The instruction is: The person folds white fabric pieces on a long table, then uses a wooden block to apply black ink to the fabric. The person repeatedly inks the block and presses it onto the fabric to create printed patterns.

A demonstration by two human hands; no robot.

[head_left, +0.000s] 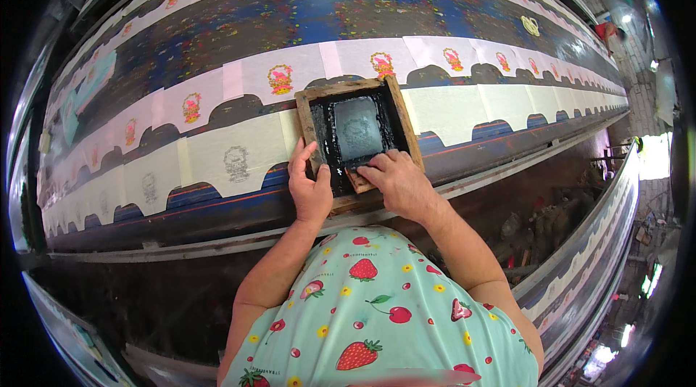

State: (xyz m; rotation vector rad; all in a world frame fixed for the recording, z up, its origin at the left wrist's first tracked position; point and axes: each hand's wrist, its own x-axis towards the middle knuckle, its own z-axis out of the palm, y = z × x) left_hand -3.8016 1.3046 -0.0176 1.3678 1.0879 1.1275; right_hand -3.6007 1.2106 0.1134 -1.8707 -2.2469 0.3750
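A wooden screen printing frame [404, 122] lies over the row of cream cut pieces [464, 113] on the long table. Its inside is smeared with wet black ink around a greyish mesh window [358, 128]. My left hand [310, 190] grips the frame's left rail, thumb over the inner side and fingers along the outside. Inside the frame, near its front edge, my right hand [403, 182] is closed on a wooden squeegee [358, 182]; its blade is hidden. Left of the frame, a cream piece bears a black outline print [235, 163].
Behind runs a row of pale pink pieces [250, 75] with pink and yellow prints. The dark table top [348, 13] is speckled with paint. A yellowish coiled item [530, 26] lies far right. A metal rail [471, 185] edges the table's front. Another person [609, 31] is at the far right.
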